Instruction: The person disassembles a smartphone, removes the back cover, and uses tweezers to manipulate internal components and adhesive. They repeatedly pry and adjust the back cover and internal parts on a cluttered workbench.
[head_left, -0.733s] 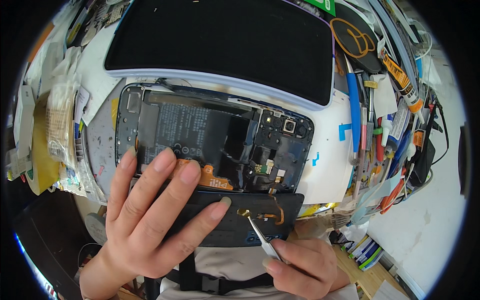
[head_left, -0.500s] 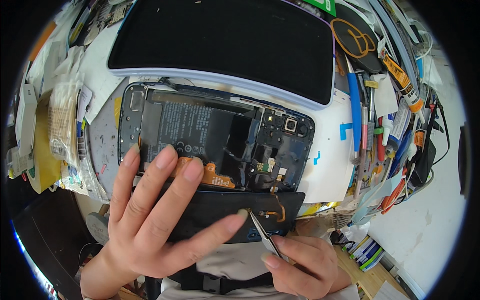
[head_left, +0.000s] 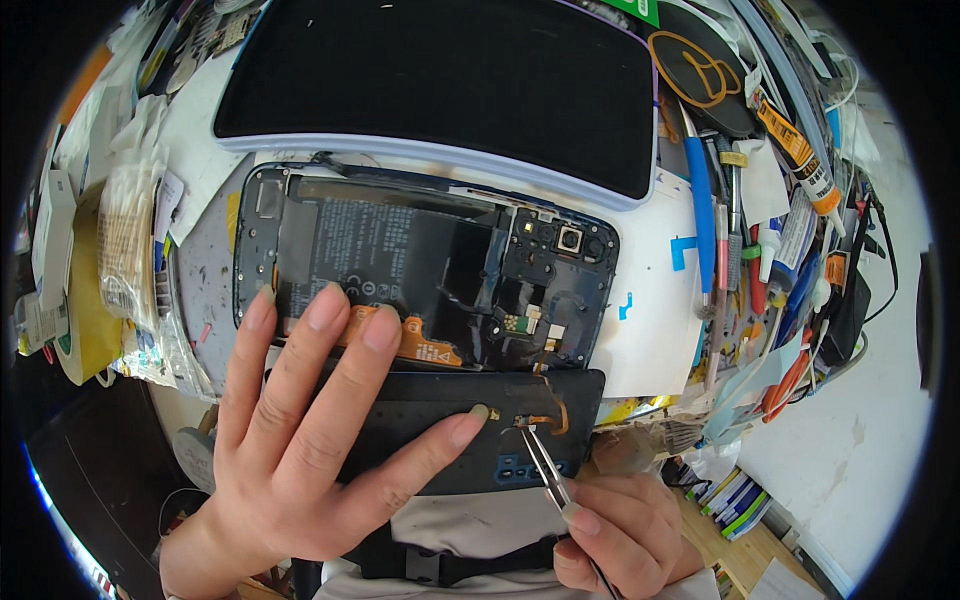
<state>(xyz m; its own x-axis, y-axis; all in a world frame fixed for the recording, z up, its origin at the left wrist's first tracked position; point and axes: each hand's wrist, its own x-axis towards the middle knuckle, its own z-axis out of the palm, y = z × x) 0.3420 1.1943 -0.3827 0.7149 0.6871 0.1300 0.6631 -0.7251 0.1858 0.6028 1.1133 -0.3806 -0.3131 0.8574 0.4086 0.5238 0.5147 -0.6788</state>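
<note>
An opened phone (head_left: pixel 420 260), showing its battery and orange flex (head_left: pixel 425 345), lies above its detached dark back cover (head_left: pixel 400 440). My left hand (head_left: pixel 300 450) spreads its fingers over the phone's lower edge and the cover, the thumb beside a small gold piece (head_left: pixel 494 414). My right hand (head_left: pixel 625 530) grips metal tweezers (head_left: pixel 548 470), whose tips meet a small connector (head_left: pixel 524 422) on the thin brown flex cable (head_left: pixel 560 410) that runs between cover and phone.
A large black-screened device (head_left: pixel 435 90) with a pale rim sits behind the phone. Pens, tools and tubes (head_left: pixel 800 160) crowd the right; bagged swabs (head_left: pixel 130 230) and papers pile up left. White paper (head_left: pixel 650 340) lies right of the phone. Books (head_left: pixel 725 500) show lower right.
The tweezer tips have shifted rightward from the gold piece to the cable's connector. My left thumb has reached forward beside that piece. The cover and phone have moved slightly up.
</note>
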